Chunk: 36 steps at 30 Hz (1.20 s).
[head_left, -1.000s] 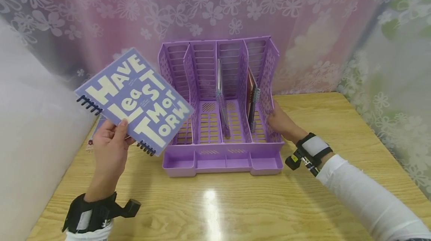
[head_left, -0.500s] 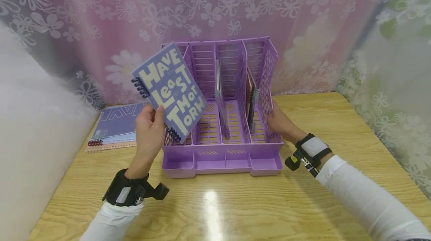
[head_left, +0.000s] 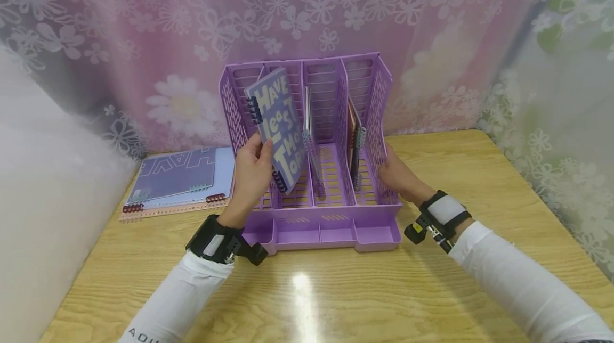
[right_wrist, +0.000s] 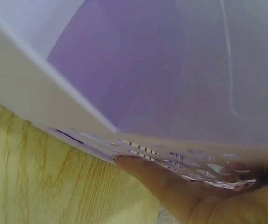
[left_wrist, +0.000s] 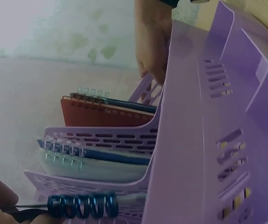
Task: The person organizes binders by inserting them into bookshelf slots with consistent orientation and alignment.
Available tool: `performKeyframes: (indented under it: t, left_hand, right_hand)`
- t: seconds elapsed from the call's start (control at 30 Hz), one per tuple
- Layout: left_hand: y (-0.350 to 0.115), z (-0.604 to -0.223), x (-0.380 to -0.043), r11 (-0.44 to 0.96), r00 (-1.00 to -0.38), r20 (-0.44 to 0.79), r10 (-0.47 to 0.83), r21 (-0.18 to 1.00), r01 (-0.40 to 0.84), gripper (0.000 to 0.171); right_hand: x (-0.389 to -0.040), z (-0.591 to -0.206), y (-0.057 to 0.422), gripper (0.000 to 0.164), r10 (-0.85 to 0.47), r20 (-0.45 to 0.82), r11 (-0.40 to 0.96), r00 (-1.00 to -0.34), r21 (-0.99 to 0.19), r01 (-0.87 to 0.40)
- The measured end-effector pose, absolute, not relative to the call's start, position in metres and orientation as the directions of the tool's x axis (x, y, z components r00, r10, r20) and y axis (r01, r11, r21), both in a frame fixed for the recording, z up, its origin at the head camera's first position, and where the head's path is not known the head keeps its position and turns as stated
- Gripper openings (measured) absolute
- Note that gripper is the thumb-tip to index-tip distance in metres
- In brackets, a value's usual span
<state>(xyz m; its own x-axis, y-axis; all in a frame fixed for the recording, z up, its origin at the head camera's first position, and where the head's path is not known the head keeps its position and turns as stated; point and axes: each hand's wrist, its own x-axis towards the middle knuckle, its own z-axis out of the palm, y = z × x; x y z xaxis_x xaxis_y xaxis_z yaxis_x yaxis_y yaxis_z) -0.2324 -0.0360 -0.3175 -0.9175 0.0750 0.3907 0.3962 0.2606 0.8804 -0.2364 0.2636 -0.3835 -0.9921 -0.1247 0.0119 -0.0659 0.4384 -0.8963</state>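
Observation:
In the head view, my left hand [head_left: 254, 167] pinches a blue spiral notebook [head_left: 283, 124] with pale lettering by its ringed edge. The notebook stands upright, a little tilted, in the left half of a purple desk file rack [head_left: 321, 220]. Its dark blue rings [left_wrist: 82, 205] show close up in the left wrist view, beside the left fingers. My right hand [head_left: 400, 175] holds the rack's right side wall; in the right wrist view its thumb [right_wrist: 148, 175] lies along the perforated panel. Its other fingers are mostly hidden.
Slim spiral notebooks [head_left: 314, 146] stand in the third compartment, and a reddish-brown notebook [head_left: 353, 140] with a darker one fills part of the rightmost. A stack of notebooks [head_left: 177, 178] lies flat on the wooden table [head_left: 364, 295], left of the rack. A floral curtain [head_left: 192, 23] hangs behind.
My left hand has carried the blue notebook rightward from over the stack into the rack, turning it more upright and edge-on. The stack is uncovered. The right hand stays at the side wall.

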Motion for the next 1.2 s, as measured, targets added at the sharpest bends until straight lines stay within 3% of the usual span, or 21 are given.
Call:
performKeyframes:
  t: [0.23, 0.47, 0.77, 0.97, 1.2]
  left_hand:
    - [-0.039, -0.295, -0.216, 0.36, -0.901, 0.43, 0.053, 0.834, 0.419, 0.029]
    - [-0.042, -0.308, -0.238, 0.4, -0.866, 0.5, 0.009, 0.792, 0.461, 0.03]
    - [-0.015, -0.332, -0.261, 0.355, -0.868, 0.487, 0.099, 0.797, 0.488, 0.031]
    - [-0.013, -0.342, -0.271, 0.234, -0.911, 0.333, 0.243, 0.891, 0.388, 0.035]
    - [-0.014, -0.345, -0.281, 0.283, -0.88, 0.057, 0.472, 0.935, 0.213, 0.064]
  right_hand:
    - [-0.236, -0.383, 0.264, 0.067, -0.111, 0.005, 0.446, -0.994, -0.893, -0.055]
    - [-0.236, -0.381, 0.265, 0.067, -0.107, 0.019, 0.456, -0.994, -0.887, -0.066]
    - [-0.234, -0.385, 0.262, 0.066, -0.104, 0.021, 0.433, -0.994, -0.899, -0.064]
    - [-0.232, -0.387, 0.26, 0.067, -0.098, 0.032, 0.453, -0.995, -0.888, -0.073]
    - [-0.232, -0.383, 0.261, 0.066, -0.101, 0.029, 0.455, -0.995, -0.888, -0.072]
